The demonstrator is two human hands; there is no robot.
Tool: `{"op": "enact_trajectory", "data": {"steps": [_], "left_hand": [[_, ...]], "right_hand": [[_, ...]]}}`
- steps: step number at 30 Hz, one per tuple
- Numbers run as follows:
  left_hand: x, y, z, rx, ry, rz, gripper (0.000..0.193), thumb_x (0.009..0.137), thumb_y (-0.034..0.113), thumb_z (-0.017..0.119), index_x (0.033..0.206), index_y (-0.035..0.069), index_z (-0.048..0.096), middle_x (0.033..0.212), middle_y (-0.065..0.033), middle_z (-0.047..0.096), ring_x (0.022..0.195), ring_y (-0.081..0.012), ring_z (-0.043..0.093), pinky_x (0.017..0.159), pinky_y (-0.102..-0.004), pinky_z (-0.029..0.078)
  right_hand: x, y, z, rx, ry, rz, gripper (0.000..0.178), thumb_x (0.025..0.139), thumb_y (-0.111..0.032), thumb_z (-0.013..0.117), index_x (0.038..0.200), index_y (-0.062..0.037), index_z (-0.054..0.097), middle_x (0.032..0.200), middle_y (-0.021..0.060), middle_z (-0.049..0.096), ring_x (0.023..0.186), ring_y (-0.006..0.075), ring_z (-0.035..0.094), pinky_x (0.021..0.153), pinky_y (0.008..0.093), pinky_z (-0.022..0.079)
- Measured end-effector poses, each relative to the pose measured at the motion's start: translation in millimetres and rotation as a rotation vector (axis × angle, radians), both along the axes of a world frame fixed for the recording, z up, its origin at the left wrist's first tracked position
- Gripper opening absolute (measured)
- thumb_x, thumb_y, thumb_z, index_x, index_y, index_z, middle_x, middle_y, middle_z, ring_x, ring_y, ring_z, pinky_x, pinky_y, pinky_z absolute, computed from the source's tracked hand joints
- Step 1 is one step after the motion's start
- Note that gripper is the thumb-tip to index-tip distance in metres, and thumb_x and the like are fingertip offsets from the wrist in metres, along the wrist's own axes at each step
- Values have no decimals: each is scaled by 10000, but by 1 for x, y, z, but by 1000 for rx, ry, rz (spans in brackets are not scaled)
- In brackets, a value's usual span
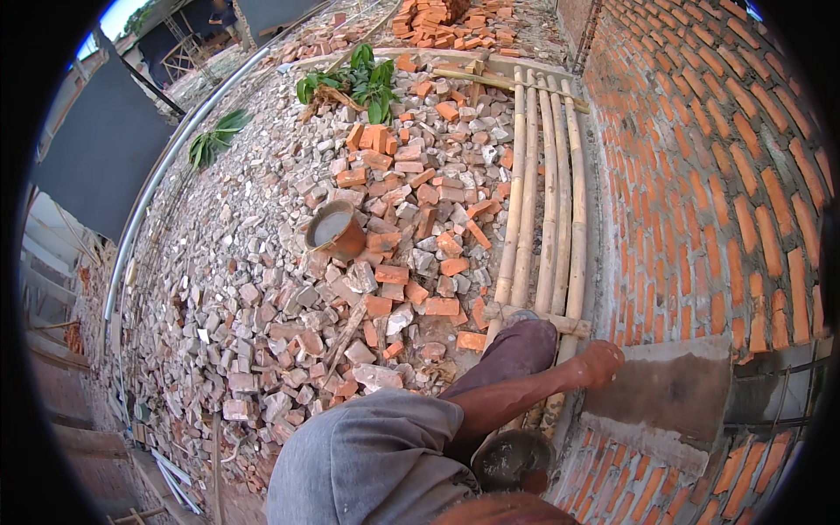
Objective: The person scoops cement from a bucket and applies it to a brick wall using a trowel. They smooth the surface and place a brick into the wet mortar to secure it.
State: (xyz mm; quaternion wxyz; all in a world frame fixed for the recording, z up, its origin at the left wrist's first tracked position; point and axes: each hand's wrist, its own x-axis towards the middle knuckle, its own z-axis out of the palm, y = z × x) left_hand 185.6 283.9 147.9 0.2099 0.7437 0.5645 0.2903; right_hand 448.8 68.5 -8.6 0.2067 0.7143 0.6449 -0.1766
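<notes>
Left hand [602,364]: beside the smooth grey-brown rectangular patch [669,394] on the orange brick wall [678,219]; I cannot tell its grip.
Right hand: hidden; cannot tell.

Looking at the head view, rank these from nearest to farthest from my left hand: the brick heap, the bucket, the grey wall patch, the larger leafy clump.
1. Grey wall patch: just right of the left hand.
2. Bucket: ahead, to the left.
3. Larger leafy clump: beyond the bucket.
4. Brick heap: farthest ahead, at the top.
</notes>
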Motion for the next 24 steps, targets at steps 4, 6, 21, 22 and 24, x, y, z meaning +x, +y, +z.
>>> {"op": "enact_trajectory", "data": {"steps": [4,6,21,22,24], "left_hand": [[5,2,-3,13,55,-2,307,685,236,662,916,37,629,897,-137,648,956,-293,607,803,-402,472],[9,3,-3,-36,66,-5,311,696,241,661,928,36,626,912,-141,648,965,-295,605,807,-409,470],[21,-4,2,-4,85,-15,299,696,243,667,910,35,646,921,-145,656,935,-286,622,806,-389,485],[21,-3,2,-19,84,-14,300,695,242,670,910,34,647,918,-145,657,935,-286,623,806,-391,485],[22,-1,-1,-5,91,-12,301,699,244,671,911,32,645,917,-143,657,938,-286,621,807,-391,485]], "right_hand": [[21,-10,-18,-66,371,-272,318,641,-235,697,812,29,649,846,227,640,813,370,635,718,437,505],[33,-17,-33,-63,447,-222,329,641,-237,687,807,43,643,839,235,635,806,377,630,720,441,500],[32,-34,-52,116,15,209,351,693,-331,673,778,9,659,807,191,613,792,360,609,701,450,472],[32,-33,-52,121,27,199,359,686,-335,674,773,12,657,801,191,613,789,365,609,699,453,473],[33,-31,-51,132,77,119,369,672,-340,674,763,17,651,792,197,615,779,375,610,692,462,474]]}}
